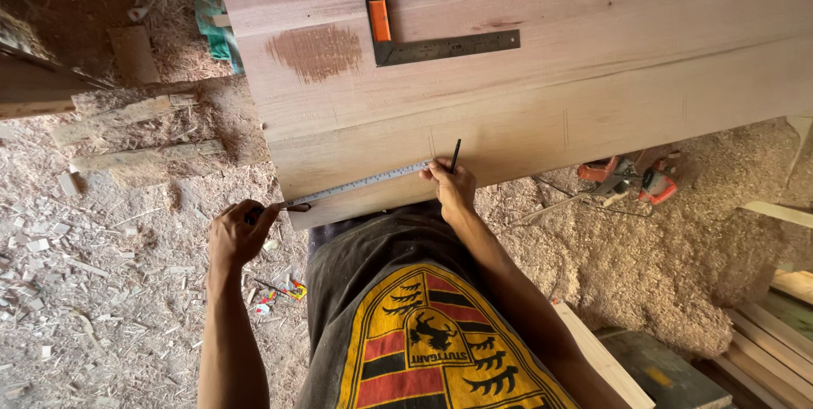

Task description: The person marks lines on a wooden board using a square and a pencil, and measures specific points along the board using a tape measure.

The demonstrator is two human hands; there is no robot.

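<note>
Along the plank's (525, 113) near edge, left hand (237, 235) pinches the tape measure (364, 183) end; right hand (449, 185) grips a pencil (456, 156). Tape should lie taut and flat before marking.

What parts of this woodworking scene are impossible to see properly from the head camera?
- Tape case: the left hand wraps it; only the tape measure blade shows.
- Pencil tip: too small to tell whether it touches the plank.
- Plank's right end: cut off by the frame edge.
- Tape and steel square markings: too small.
- Orange power tool: partly under the plank.
- Right hand fingertips: hidden behind the hand.
</note>
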